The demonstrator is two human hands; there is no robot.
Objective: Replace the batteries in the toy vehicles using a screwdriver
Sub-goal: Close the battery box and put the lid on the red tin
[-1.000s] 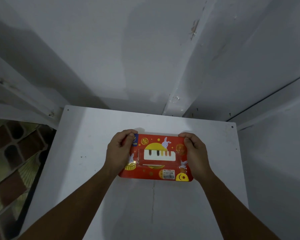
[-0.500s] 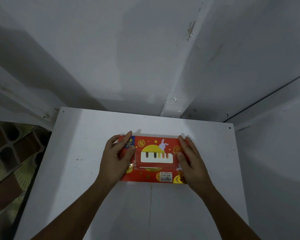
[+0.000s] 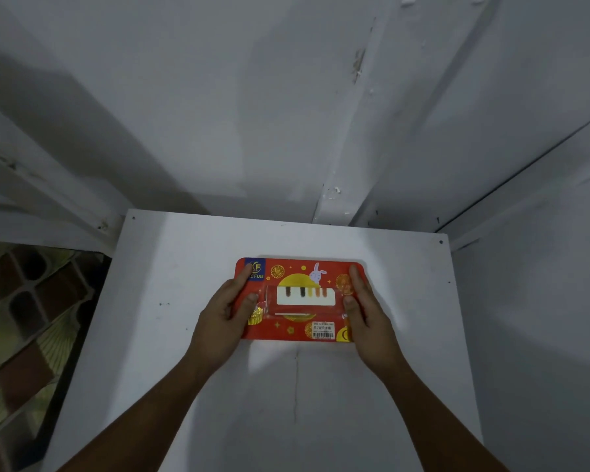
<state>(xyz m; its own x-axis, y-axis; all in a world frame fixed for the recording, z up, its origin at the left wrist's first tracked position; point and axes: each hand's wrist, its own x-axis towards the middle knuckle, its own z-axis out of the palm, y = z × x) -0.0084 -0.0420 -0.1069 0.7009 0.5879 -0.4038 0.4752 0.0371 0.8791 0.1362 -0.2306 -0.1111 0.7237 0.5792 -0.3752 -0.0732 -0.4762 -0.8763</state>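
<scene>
Far left of the red blister pack (image 3: pixel 295 267), a patterned floor covering (image 3: pixel 24 321) showed past the edge of the white table (image 3: pixel 150 335). The pack lay flat on that table, about midway across it and toward the far edge.

The left hand (image 3: pixel 223 318) rested on the pack's left end. Its fingers lay nearly straight along the card up to a blue logo patch (image 3: pixel 255 269), the thumb lay on the front, and nothing was clasped.

At the pack's middle, a clear plastic bubble (image 3: pixel 271 303) held a white strip (image 3: pixel 305 298) carrying a row of dark and orange bars. What those bars were could not be made out. A white barcode sticker (image 3: pixel 323 330) sat at the pack's lower right.

The right hand (image 3: pixel 370 318) lay the same way on the pack's right end, fingers extended and flat, thumb beside the bubble. Pale walls (image 3: pixel 252 114) rose behind the pack.
</scene>
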